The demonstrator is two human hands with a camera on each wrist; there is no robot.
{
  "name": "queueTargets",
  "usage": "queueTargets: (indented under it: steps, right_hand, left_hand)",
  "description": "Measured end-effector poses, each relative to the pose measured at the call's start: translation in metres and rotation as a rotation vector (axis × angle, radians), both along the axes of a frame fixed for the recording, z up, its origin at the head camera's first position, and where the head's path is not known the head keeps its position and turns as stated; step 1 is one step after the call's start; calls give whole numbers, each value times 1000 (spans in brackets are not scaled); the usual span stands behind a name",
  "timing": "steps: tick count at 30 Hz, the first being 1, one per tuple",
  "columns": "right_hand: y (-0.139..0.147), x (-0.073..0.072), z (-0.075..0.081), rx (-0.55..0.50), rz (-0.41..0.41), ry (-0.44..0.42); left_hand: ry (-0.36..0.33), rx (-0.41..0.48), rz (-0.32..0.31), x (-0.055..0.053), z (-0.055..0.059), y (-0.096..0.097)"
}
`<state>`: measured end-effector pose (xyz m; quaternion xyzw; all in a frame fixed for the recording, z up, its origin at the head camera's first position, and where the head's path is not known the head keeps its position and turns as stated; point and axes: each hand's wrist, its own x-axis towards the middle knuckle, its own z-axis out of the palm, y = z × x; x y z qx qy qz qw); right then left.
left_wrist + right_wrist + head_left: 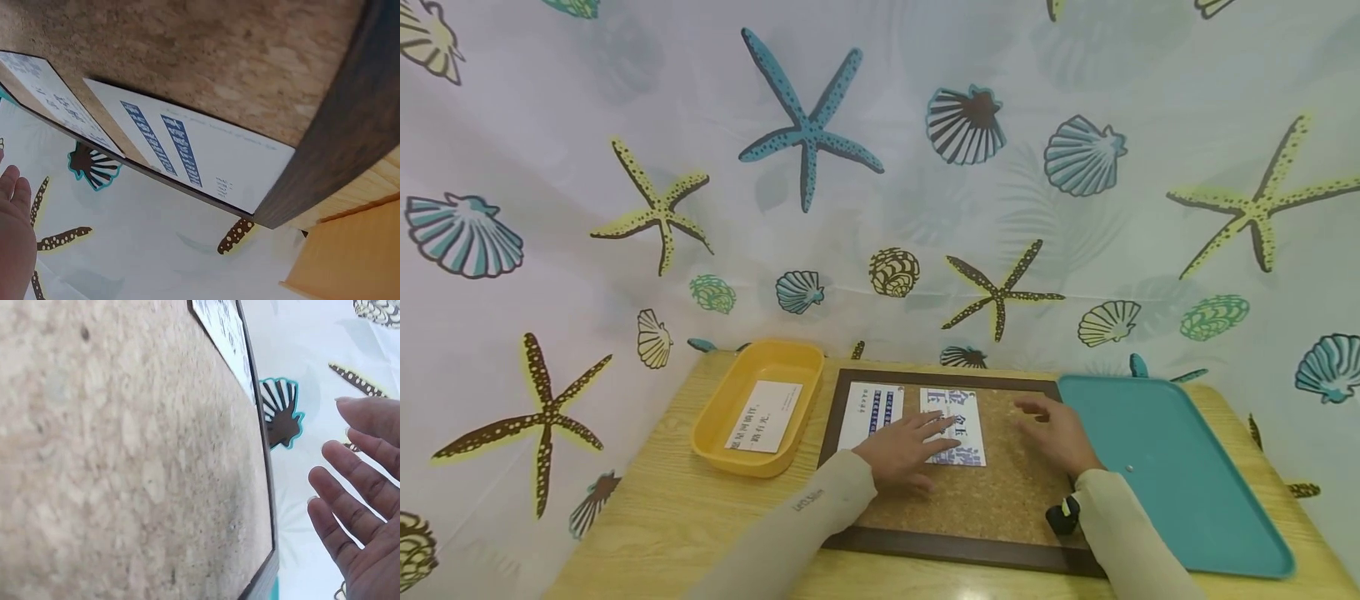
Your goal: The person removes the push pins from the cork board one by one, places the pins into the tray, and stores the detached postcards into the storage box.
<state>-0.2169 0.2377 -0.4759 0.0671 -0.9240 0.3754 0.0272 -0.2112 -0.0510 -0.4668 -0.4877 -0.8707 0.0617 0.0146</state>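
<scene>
Corkbd (1000, 508): L card (867, 414) at top-L corner, R card (967, 408) nr mid of top edge. L hand (901, 450) over R card's L edge, fingers extended, apart; contact unclear. R hand (1056, 435) nr bd's R edge, fingers apart. Yellow tray (752, 464) off L edge.

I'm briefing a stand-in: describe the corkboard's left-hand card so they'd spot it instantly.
In the head view, find the dark-framed corkboard between the yellow tray and the teal tray. At its far left corner lies a white card. Two blue bars of light characters set it apart from the neighbouring card, which carries large blue characters.
</scene>
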Motion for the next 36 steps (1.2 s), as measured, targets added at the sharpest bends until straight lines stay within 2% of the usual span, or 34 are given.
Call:
queueTargets:
  steps: [8, 15, 20, 25, 36]
  right_hand:
    - [2, -15, -6, -19, -15, 11]
    - [-4, -30, -14, -26, -4, 60]
    - [-8, -40, -21, -62, 0, 53]
    - [-12, -46, -23, -102, 5, 37]
    - [-22, -60, -30, -125, -29, 38]
  left_hand:
    - [-57, -56, 11, 1, -4, 7]
    - [-101, -34, 6, 0, -9, 10]
    - [-119, -10, 9, -1, -18, 15]
    - [-157, -4, 20, -1, -21, 19]
    - [-131, -5, 10, 0, -24, 20]
